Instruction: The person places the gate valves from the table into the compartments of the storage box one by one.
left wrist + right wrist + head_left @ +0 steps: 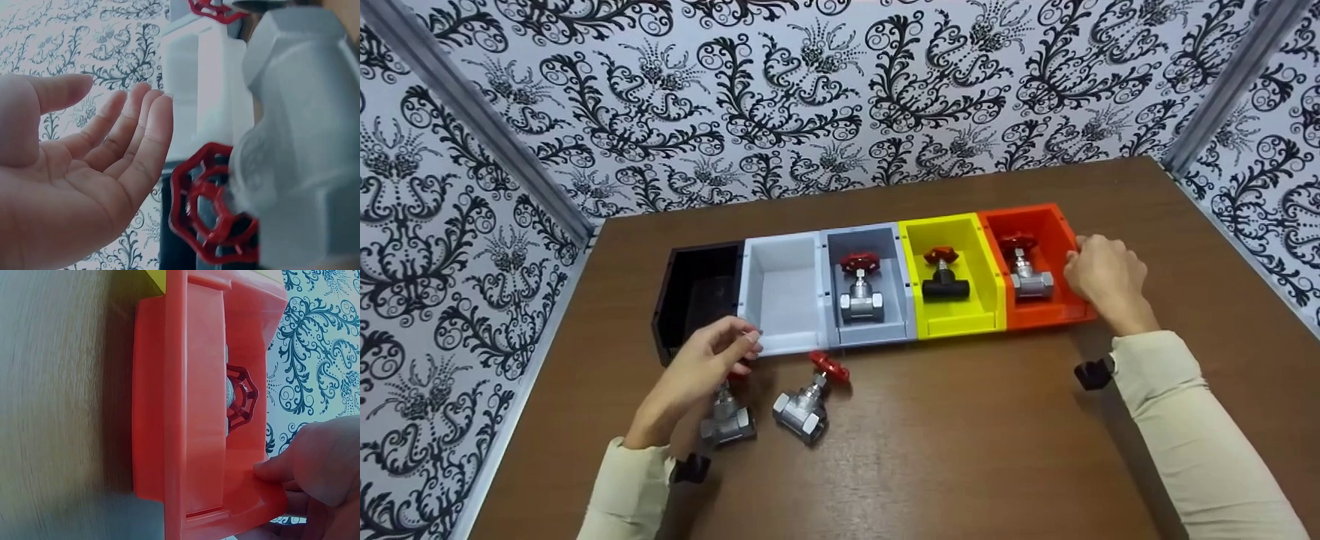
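My right hand (1106,281) grips the right wall of the orange-red bin (202,399), thumb inside and fingers outside. A metal valve with a red handwheel (1031,283) stands in that bin. My left hand (705,367) is held over the front of the black bin (712,262) and white bin (787,277), fingers loosely bent with nothing between them. Below it, a metal valve (727,424) lies on the table, its red handwheel (214,208) partly hidden by the hand in the head view. Another red-wheeled valve (802,409) lies just to its right.
The bins stand joined in a row. A metal valve (861,300) sits in the grey-blue bin (829,300), and a black-bodied valve (946,287) in the yellow bin (990,300). Patterned wall panels (810,97) close off the wooden table (945,442) at the back and sides.
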